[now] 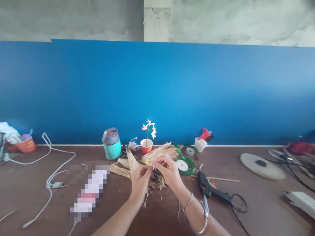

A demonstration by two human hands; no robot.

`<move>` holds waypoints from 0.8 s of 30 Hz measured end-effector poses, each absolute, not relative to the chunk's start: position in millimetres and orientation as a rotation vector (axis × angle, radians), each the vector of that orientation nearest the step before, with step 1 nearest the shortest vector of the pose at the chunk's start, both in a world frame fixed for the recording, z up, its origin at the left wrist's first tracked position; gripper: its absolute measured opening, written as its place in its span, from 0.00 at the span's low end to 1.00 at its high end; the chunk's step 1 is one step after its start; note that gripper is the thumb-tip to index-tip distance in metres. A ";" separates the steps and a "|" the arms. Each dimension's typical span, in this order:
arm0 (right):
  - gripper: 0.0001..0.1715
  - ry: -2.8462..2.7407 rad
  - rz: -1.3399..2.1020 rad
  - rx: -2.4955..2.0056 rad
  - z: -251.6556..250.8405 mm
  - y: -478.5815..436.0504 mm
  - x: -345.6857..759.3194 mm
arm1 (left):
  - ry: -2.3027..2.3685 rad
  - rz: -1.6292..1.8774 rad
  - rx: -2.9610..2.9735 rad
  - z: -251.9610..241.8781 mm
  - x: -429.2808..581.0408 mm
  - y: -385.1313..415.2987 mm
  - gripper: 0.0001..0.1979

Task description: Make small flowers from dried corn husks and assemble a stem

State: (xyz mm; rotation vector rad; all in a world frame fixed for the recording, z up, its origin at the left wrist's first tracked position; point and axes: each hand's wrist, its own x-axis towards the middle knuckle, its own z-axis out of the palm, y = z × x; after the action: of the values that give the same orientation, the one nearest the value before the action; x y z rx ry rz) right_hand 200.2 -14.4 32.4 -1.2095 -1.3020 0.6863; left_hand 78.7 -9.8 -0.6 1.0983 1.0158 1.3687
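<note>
My left hand [139, 178] and my right hand [168, 170] meet over a heap of dried corn husks [157, 152] in the middle of the brown table [36, 203]. Both hands have their fingers pinched on a small pale strip of corn husk [151, 163] held between them. Bracelets circle my right wrist. Loose husk scraps lie under my hands. Just behind the heap a red paper cup [146, 146] holds a small white husk flower [149, 127] on a green stem.
A teal flask [112, 144] stands left of the cup. Green ribbon spools [184, 164] and a black glue gun [211, 189] with its cord lie to the right, with a thin stick. White cables trail at left. A round white disc [262, 166] lies far right. A blue board backs the table.
</note>
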 end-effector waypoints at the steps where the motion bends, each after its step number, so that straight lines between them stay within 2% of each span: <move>1: 0.07 -1.309 0.676 -1.208 32.2 -14.5 200.0 | 1.010 1.365 1.093 -1.2 78.9 -9.6 0.14; 16: 0.06 -1.381 0.586 -1.219 30.0 -13.6 201.9 | 0.984 1.372 1.082 3.6 79.7 -12.5 0.14; 24: 0.05 -1.337 0.644 -1.232 29.2 -15.1 199.7 | 0.965 1.348 1.050 4.1 80.2 -13.2 0.14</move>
State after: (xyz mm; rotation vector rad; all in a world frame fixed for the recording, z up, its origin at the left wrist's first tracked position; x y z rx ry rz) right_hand 199.7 -15.1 29.2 -1.2317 -1.3370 0.6443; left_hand 80.2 -13.2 4.1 1.0502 0.9654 1.3484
